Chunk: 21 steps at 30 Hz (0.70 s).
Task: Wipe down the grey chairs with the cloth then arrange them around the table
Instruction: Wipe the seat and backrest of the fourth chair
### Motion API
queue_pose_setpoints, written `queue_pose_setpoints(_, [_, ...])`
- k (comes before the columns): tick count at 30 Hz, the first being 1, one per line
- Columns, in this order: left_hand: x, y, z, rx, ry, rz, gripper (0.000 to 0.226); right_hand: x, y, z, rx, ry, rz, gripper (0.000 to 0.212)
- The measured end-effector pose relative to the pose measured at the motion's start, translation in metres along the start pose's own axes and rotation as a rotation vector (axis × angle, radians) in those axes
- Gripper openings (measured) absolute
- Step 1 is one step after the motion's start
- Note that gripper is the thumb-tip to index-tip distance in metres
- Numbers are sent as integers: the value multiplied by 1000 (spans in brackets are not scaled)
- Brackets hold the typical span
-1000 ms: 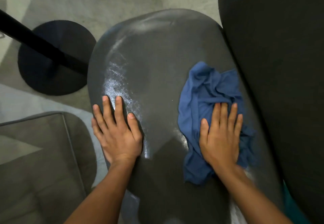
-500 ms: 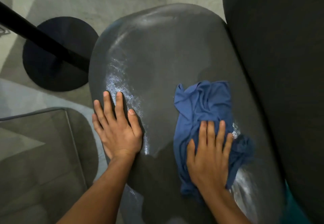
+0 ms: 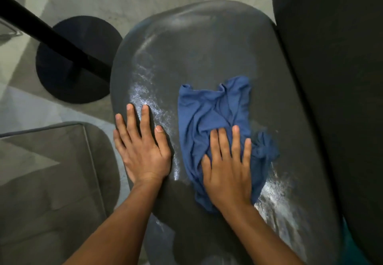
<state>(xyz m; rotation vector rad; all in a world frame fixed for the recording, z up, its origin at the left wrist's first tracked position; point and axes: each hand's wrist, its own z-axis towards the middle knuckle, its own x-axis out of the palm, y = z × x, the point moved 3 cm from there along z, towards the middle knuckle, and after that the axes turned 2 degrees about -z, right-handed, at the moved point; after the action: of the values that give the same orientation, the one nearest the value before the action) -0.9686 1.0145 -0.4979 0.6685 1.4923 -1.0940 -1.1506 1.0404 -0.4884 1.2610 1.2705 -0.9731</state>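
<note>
The right hand presses flat, fingers straight, on the blue cloth, which has slid leftward across the grey chair seat since 0.5 s ago, leaving a wet sheen (bright streaks) just right of that hand. The left hand stays spread flat on the seat's left edge, grasping nothing.

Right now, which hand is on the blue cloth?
The right hand. It presses flat on the blue cloth, while the left hand rests bare on the grey chair seat.
</note>
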Motion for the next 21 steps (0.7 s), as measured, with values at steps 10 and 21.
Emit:
queue_pose_setpoints(10, [2,1,0,4,5,-9,58,-23,10,170,87,-131,-29,64])
queue_pose_setpoints(21, [2,3,1,2,12,-20,58,-18,10,110,114,51,-28,69])
